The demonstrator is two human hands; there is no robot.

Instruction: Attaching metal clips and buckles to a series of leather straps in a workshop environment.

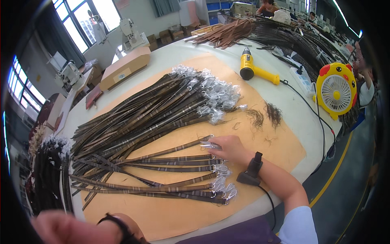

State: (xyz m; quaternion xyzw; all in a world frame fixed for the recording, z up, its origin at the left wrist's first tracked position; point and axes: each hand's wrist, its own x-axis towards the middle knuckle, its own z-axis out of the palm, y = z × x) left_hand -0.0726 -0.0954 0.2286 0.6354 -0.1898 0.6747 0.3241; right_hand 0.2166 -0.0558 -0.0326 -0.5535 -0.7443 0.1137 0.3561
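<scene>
My right hand (230, 147) is closed around small silver thread snips (210, 146), their points facing left. The snips lie over the hook end of a brown plaid strap (174, 149). Below it several more plaid straps (162, 188) fan out, their metal hooks wrapped in clear plastic (221, 183) at the right ends. Beyond them lies a big pile of the same straps (138, 107), with plastic-wrapped hooks (215, 91) bunched together. My left hand (61, 227) is at the lower left edge, blurred and away from the straps; its fingers cannot be made out.
Tan paper (252, 191) covers the white table. Thread scraps (273, 114) lie on it. Toward the back right are a yellow heat gun (258, 71), a yellow fan (336, 91), a power strip (302, 81) and cords. Dark straps (48, 179) hang at left; a cardboard box (126, 68) sits behind.
</scene>
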